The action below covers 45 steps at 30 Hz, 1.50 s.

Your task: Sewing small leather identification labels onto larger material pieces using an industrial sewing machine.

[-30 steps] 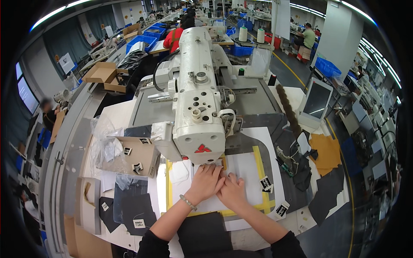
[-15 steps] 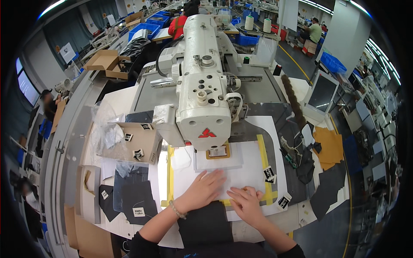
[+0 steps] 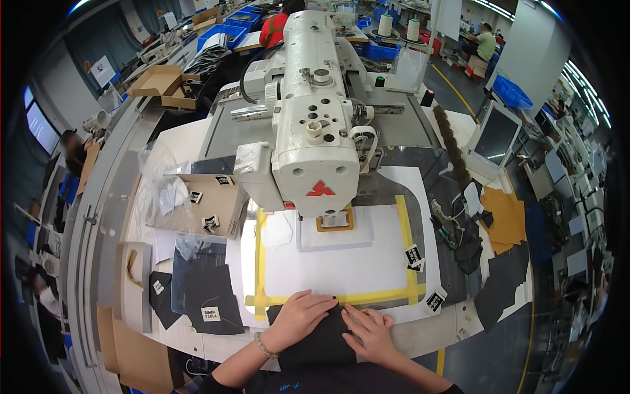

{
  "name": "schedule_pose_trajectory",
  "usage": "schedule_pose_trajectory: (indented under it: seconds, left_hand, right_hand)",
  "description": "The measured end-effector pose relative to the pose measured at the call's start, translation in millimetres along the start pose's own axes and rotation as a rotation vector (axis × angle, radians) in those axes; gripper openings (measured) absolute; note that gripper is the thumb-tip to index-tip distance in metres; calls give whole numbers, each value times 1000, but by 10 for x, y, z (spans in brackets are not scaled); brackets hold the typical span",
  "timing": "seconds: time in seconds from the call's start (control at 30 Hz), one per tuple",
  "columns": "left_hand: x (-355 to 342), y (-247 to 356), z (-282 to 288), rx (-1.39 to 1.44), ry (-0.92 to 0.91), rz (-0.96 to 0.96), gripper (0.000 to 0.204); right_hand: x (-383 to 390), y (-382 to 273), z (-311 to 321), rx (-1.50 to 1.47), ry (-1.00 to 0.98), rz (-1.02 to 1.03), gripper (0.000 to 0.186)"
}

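Standing beyond black cloth [image 3: 318, 345], sewing machine [image 3: 315, 154], box [image 3: 226, 200] leftward

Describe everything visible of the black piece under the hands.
The black piece looks like plain, matte fabric, roughly rectangular where it shows. It lies mostly flat at the near side of the worktop, its far edge by the yellow tape border. The left hand rests over its far left part; the right hand is at its right edge. Its near end is hard to tell from the dark clothing.
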<state>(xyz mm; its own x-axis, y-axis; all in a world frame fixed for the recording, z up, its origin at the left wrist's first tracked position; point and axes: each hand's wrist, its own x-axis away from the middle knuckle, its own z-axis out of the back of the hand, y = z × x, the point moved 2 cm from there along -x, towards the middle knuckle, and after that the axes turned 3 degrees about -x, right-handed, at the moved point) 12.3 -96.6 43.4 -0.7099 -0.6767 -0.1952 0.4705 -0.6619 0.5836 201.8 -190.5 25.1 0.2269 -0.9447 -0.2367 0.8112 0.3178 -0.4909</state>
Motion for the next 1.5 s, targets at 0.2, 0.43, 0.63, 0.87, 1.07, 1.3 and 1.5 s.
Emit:
schedule_pose_trajectory:
  seconds: [0.2,0.43,0.63,0.87,1.07,1.3,1.5]
  left_hand:
    - [99,54,-28,-18,116,-24,36]
    - [122,81,-45,-108,121,-59,38]
    - [112,91,-43,-112,168,-66,33]
    - [33,17,7,-34,198,-42,26]
    - [17,20,111,136,202,43,18]
    - [-87,50,294,210,182,72,13]
    - [-516,165,501,191,181,-113,14]
  right_hand:
    - [2,3,0,16,-14,13,51]
    - [-14,10,-24,7,-22,11,51]
    - [-15,5,-17,-16,1,22,46]
    - [-126,142,111,-151,179,86,32]
    - [-291,103,130,-475,184,3,27]
    - [-373,33,18,-586,180,135,33]
    - [-427,83,184,-254,88,434,43]
